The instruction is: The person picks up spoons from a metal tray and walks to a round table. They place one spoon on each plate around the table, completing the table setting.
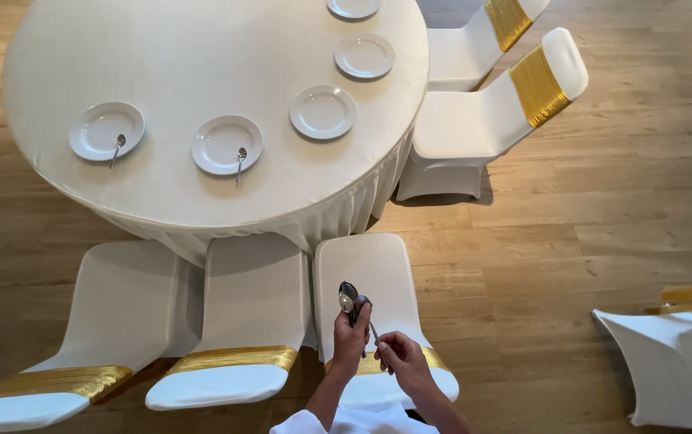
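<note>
Several spoons (350,299), light, stiff, slippery metal, stand bunched in the left hand (351,337), fingers clamped round their handles; the right hand (401,359) pinches one handle end, near the counter (201,56).

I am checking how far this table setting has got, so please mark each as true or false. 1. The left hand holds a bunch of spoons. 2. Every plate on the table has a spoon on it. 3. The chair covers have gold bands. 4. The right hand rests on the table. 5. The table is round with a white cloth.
1. True: the left hand grips the spoons, bowls up.
2. False: only two plates, the leftmost plate and the next plate, carry a spoon; the other three are bare.
3. True: each white chair has a gold band.
4. False: the right hand pinches a spoon handle above a chair, away from the table.
5. True.
</note>
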